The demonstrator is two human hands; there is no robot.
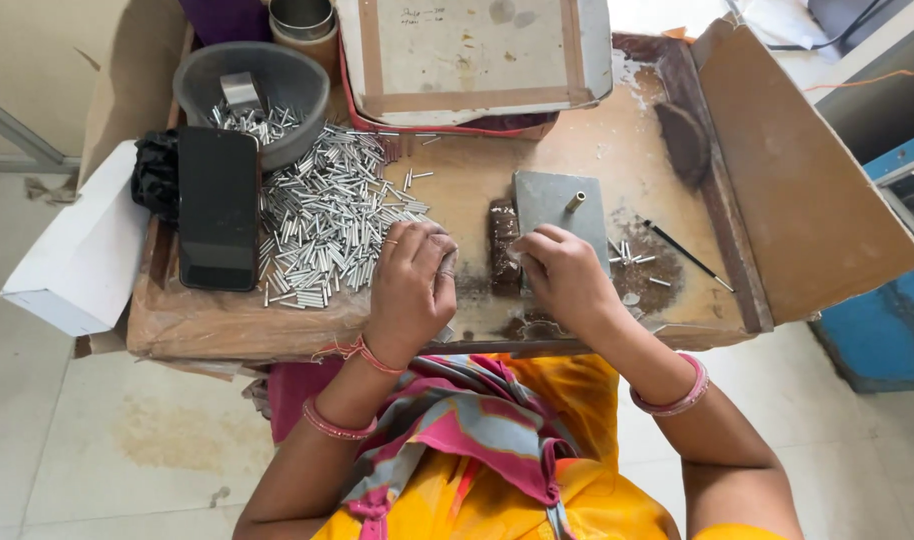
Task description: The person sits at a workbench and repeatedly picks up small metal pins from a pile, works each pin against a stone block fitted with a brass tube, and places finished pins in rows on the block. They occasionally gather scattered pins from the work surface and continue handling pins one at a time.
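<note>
I am looking down at a brown work board (597, 160) on the person's lap. The left hand (412, 285) is resting near the middle of the board, with its fingers curled in. It is touching the edge of a big pile of little silver metal tubes (322, 215), which is spreading out toward 10 o'clock from that hand. I cannot tell if it is pinching a tube, because the fingers are hiding it.

The right hand (562, 275) is sitting just beside the left one, toward 3 o'clock. Its fingers are bent down too, and the tips are pressing on the near edge of a flat grey metal block (547, 200). I cannot tell if anything is held under them. A small brass pin (575, 201) is standing up on the block, toward 12 o'clock from the right hand.

A few loose tubes (632, 258) are lying at 3 o'clock from the right hand, and a thin black stick (689, 256) is lying a bit farther that way.

At 9 o'clock from the pile, a black phone (218, 208) is lying flat. A grey bowl (252, 95) with more tubes is sitting at 11 o'clock.
</note>
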